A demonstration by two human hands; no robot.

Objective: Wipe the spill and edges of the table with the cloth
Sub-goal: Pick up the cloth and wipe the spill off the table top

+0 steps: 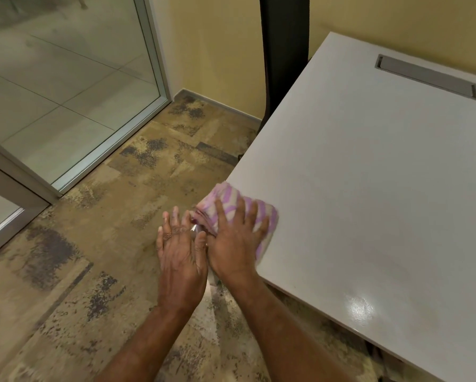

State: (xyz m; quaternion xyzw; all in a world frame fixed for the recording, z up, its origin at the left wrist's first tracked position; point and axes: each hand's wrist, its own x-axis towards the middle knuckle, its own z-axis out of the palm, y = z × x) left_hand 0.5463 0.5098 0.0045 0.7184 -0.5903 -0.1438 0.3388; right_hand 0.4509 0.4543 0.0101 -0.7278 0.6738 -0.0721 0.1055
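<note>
A pink-and-white striped cloth [225,201] lies bunched over the left edge of the white table [369,188], near its front corner. My right hand [235,244] presses flat on top of the cloth with fingers spread, holding it against the edge. My left hand [180,246] hovers just off the table beside the cloth, palm down, fingers apart, its fingertips close to the hanging folds. A wet shiny patch [359,307] shows on the tabletop near the front edge. No other spill is visible.
A grey cable slot [427,75] is set into the table's far side. A dark chair back [285,51] stands against the yellow wall behind the table. A glass partition [65,78] with a metal frame runs along the left over mottled carpet.
</note>
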